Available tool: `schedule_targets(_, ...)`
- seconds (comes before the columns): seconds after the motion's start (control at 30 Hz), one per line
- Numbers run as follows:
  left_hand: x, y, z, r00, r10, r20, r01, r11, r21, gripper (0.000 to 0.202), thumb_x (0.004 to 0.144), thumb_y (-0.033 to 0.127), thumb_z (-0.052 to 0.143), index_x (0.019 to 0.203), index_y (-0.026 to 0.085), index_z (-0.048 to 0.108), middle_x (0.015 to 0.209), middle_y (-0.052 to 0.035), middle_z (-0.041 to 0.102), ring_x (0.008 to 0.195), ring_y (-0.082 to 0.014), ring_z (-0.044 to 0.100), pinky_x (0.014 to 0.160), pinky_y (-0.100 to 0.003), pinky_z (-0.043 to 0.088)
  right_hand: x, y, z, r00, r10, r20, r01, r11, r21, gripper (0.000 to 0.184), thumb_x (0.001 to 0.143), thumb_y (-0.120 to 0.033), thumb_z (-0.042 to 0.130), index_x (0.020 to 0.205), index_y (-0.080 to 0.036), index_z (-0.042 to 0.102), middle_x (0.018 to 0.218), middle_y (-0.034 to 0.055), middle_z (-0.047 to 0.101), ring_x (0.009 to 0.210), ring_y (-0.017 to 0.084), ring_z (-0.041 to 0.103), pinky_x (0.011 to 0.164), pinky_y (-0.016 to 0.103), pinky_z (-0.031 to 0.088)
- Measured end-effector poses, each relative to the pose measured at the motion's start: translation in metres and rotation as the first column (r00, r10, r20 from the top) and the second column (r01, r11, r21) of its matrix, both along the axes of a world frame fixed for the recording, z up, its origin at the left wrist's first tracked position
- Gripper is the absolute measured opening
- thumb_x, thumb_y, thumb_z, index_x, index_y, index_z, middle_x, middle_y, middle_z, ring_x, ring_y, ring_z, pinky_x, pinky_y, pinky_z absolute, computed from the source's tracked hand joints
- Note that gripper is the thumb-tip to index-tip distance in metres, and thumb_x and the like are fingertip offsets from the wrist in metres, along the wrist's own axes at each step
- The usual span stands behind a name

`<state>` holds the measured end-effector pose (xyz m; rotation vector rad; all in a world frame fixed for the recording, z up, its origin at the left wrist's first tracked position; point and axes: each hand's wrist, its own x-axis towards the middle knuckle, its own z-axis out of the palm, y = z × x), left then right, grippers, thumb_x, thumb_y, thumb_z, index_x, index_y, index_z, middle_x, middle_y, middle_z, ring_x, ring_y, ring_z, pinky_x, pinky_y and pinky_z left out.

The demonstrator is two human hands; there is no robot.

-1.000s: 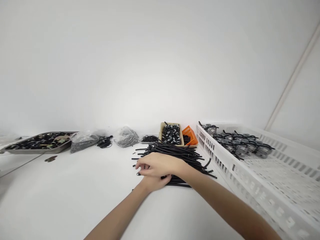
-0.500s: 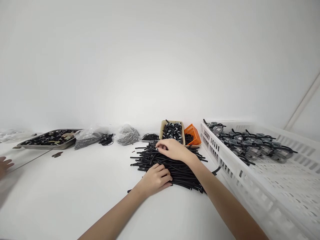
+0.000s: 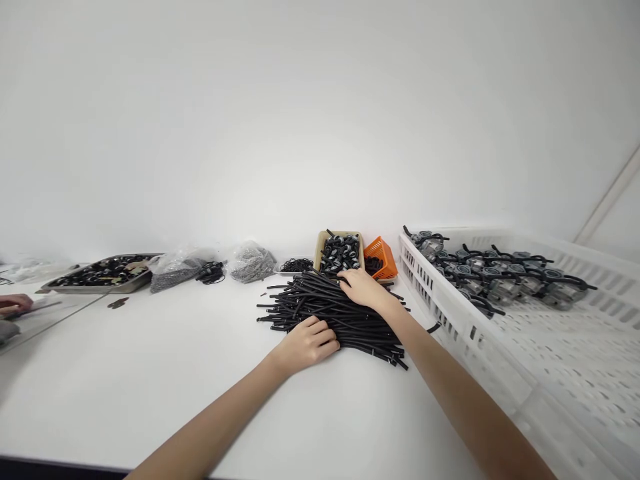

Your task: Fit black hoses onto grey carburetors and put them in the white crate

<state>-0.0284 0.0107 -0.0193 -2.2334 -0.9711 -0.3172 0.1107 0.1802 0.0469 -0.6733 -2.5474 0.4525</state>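
A loose heap of black rubber tubes [image 3: 320,300] lies on the white table in front of me, most of them running roughly sideways. My left hand [image 3: 311,343] presses on the near side of the heap, its fingers curled over the tubes. At the heap's far right part, my right hand [image 3: 365,289] has its fingers bent down onto the tubes. Both hands are closed against the heap; how many tubes each one grips is hidden.
To the right stands a white perforated crate [image 3: 500,340] holding several clear-and-grey parts with black tubes. Behind the heap are a beige bin [image 3: 317,253], an orange basket [image 3: 387,260] and plastic bags [image 3: 253,261]. Farther left are a metal tray [image 3: 125,287] and another person's hand [image 3: 17,303].
My right hand has shifted right across the heap, and the left hand stays on its near side. The tubes are more bunched. The other person's hand now holds a thin dark item.
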Motion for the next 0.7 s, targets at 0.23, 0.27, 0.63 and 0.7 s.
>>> schedule_targets(0.23,0.001,0.009,-0.001,0.991,-0.108,-0.084,0.110,0.994,0.013,0.017,0.098,0.013,0.049,0.104,0.019,0.064,0.086,-0.0026,0.068,0.075,-0.0138,0.056,0.068,-0.030,0.040,-0.005,0.011,-0.013,0.989,-0.080,-0.121,0.068,0.992,-0.105,0.032,0.088,-0.009,0.056,0.116,-0.015,0.071,0.116,0.0138,0.071,0.117,0.029,0.063,0.108,0.045,0.043)
schedule_targets(0.27,0.002,0.010,-0.001,0.989,-0.114,-0.093,0.115,0.993,0.008,0.019,0.098,0.013,0.049,0.106,0.019,0.064,0.085,-0.0026,0.068,0.074,-0.0138,0.056,0.068,-0.030,0.041,-0.006,0.013,-0.015,0.987,-0.082,-0.139,0.064,0.990,-0.129,0.031,0.087,-0.007,0.056,0.112,-0.015,0.072,0.112,0.0137,0.073,0.112,0.028,0.065,0.106,0.044,0.046)
schedule_targets(0.63,0.001,0.025,0.007,0.997,-0.075,-0.026,0.069,0.982,-0.174,0.037,0.102,0.015,0.031,0.111,0.023,0.067,0.093,-0.0036,0.071,0.081,-0.0160,0.060,0.074,-0.031,0.045,-0.008,0.004,-0.009,0.934,0.181,-0.308,-0.298,0.870,-0.393,0.037,0.079,0.001,0.056,0.105,-0.015,0.075,0.104,0.0066,0.076,0.098,0.018,0.071,0.094,0.033,0.056)
schedule_targets(0.7,0.002,0.021,0.009,0.999,-0.051,-0.016,0.047,0.983,-0.180,0.043,0.103,0.014,0.026,0.112,0.023,0.067,0.097,-0.0036,0.070,0.084,-0.0172,0.061,0.076,-0.033,0.046,-0.009,0.000,-0.009,0.934,0.180,-0.307,-0.295,0.875,-0.383,0.033,0.080,0.000,0.056,0.100,-0.016,0.076,0.105,0.0069,0.076,0.098,0.019,0.070,0.094,0.035,0.055)
